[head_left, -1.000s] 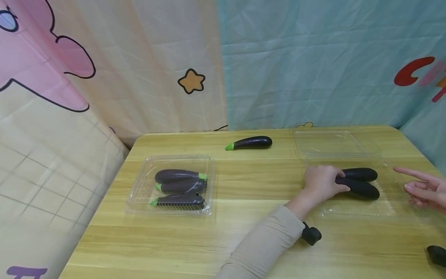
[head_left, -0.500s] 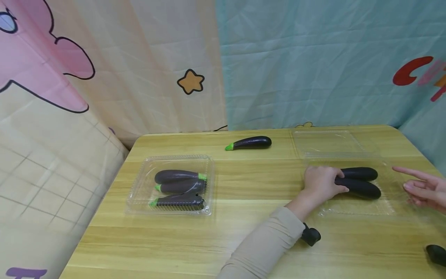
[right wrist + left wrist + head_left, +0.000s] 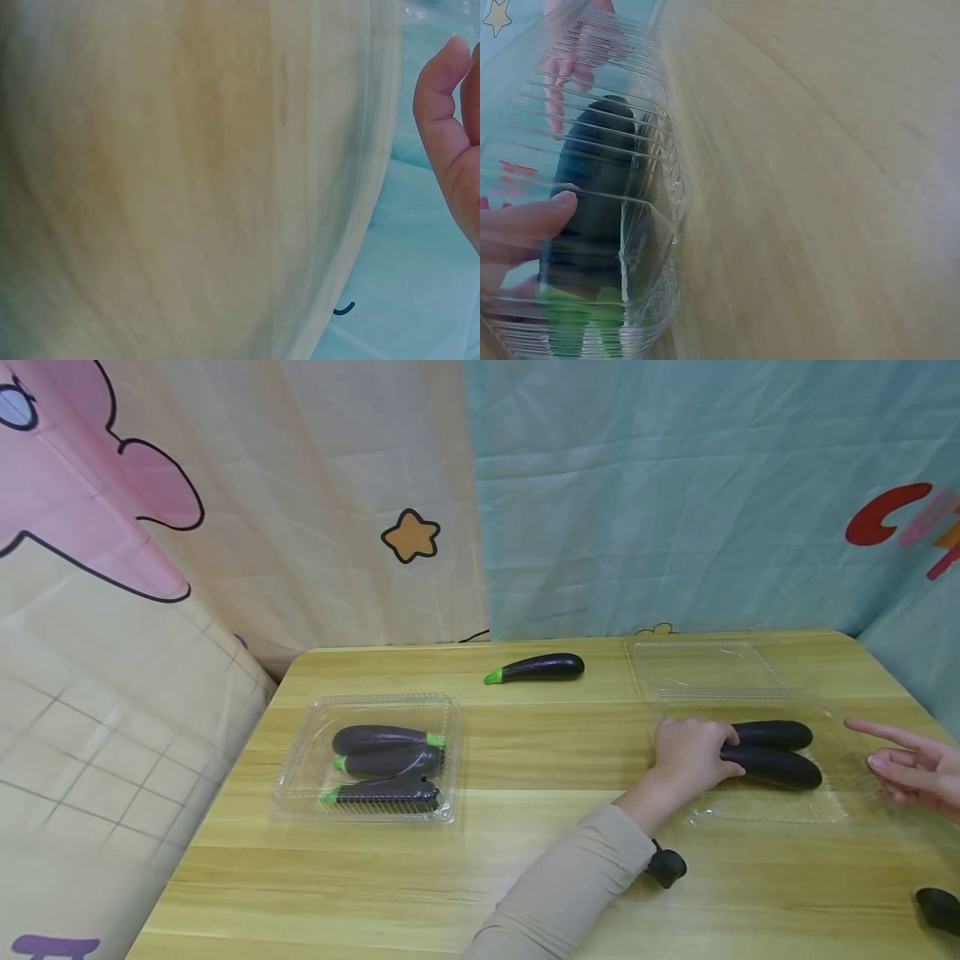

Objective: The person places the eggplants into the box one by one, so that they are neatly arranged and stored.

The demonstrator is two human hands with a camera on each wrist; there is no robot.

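Two dark eggplants lie side by side in the open clear plastic clamshell [image 3: 832, 806] on the right. My left hand [image 3: 692, 750] reaches inside, its fingers and thumb around the stem end of the near eggplant [image 3: 780, 768]; the far eggplant [image 3: 776, 734] touches it. In the left wrist view, the thumb [image 3: 551, 214] presses the dark body and green stems [image 3: 577, 319] show through the ribbed wall. Beside the clamshell's right side, my right hand [image 3: 918, 764] holds nothing, index finger extended and the others loosely bent.
A closed clear clamshell [image 3: 288, 777] with three eggplants stands at the left. One loose eggplant [image 3: 543, 667] lies near the table's back edge. The open lid [image 3: 705, 664] lies flat behind the right base. A black wrist device [image 3: 666, 867] sits under the left sleeve.
The near eggplant has slid slightly to the right in the clamshell, and the left thumb has drawn back a little. The right hand stays almost still.
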